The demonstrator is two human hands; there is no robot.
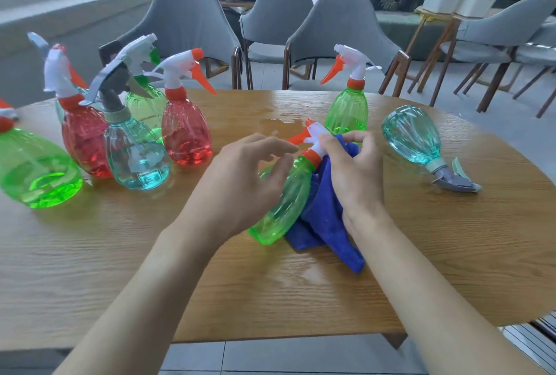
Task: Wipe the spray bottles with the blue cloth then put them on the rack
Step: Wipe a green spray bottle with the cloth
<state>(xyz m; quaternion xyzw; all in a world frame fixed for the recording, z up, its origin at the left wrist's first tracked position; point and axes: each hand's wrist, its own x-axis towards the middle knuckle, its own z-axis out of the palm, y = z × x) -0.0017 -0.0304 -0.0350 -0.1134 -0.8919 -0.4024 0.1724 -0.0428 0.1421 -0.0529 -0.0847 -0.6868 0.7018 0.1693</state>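
- Right hand (352, 173): fingers curled round the white neck of the tilted green bottle (288, 200) (translucent plastic, orange collar, white spray head with orange trigger). The blue cloth (325, 218), soft and crumpled, is bunched under the palm.
- Left hand (240, 176): fingers relaxed and slightly spread over the bottle's shoulder, gripping nothing. Blurred, so contact with the bottle cannot be told.
- Tilted green bottle: near mid-table, between the two hands, neck raised away from the person, base down at the round wooden table (301, 299). It looks empty.
- Blue cloth: lies against the bottle's right side, and its free end trails onto the table toward the person.
- Upright green spray bottle (347, 110), same type, stands just behind the right hand.
- Pale teal spray bottle (412, 137) with a grey trigger lies on its side at the right, well apart from the hands.
- Left group, all upright: red spray bottle (186, 134), teal bottle with grey trigger (135, 161), second red bottle (84, 140), green bottle at the back (144, 107), and large green bottle at the far left (33, 170).
- Wet patch (279, 119) on the table beyond the hands.
- Grey upholstered chairs (340, 28) stand behind the table.
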